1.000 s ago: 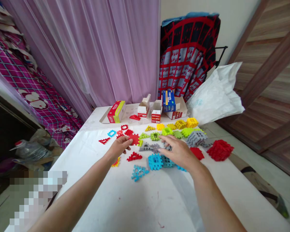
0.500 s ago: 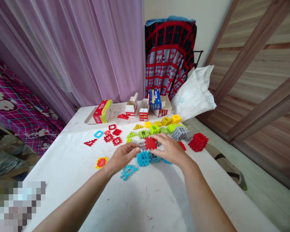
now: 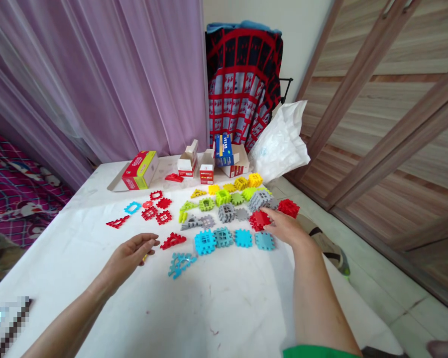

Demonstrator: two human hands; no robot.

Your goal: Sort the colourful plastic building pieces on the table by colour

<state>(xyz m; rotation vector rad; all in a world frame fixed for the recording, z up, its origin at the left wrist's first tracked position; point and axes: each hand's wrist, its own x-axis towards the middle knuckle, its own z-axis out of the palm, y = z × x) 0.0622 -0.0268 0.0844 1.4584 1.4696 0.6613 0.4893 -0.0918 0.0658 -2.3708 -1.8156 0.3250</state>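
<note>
My right hand (image 3: 285, 227) is at a small pile of red square interlocking blocks (image 3: 259, 220), its fingertips closed on the edge of the top block. My left hand (image 3: 132, 252) hovers low over the table at the left, fingers loosely bent, with nothing visible in it. A bit of yellow shows just beneath that hand, mostly hidden. Right of it lies a red triangular piece (image 3: 173, 240), and nearer me a light-blue triangular piece (image 3: 181, 264). Blue square blocks (image 3: 205, 241) form a row between my hands. Grey blocks (image 3: 226, 213) sit behind them.
Green blocks (image 3: 223, 197) and yellow blocks (image 3: 241, 183) line up farther back. Loose red pieces (image 3: 149, 213) and a blue frame piece (image 3: 133, 207) lie left. Small boxes (image 3: 206, 174), a pink-and-green box (image 3: 138, 171) and a white bag (image 3: 280, 144) stand at the rear.
My right hand has carried a red square block rightward to the red pile. My left hand has drawn away to the left, uncovering the red triangular piece. The view has turned right.
</note>
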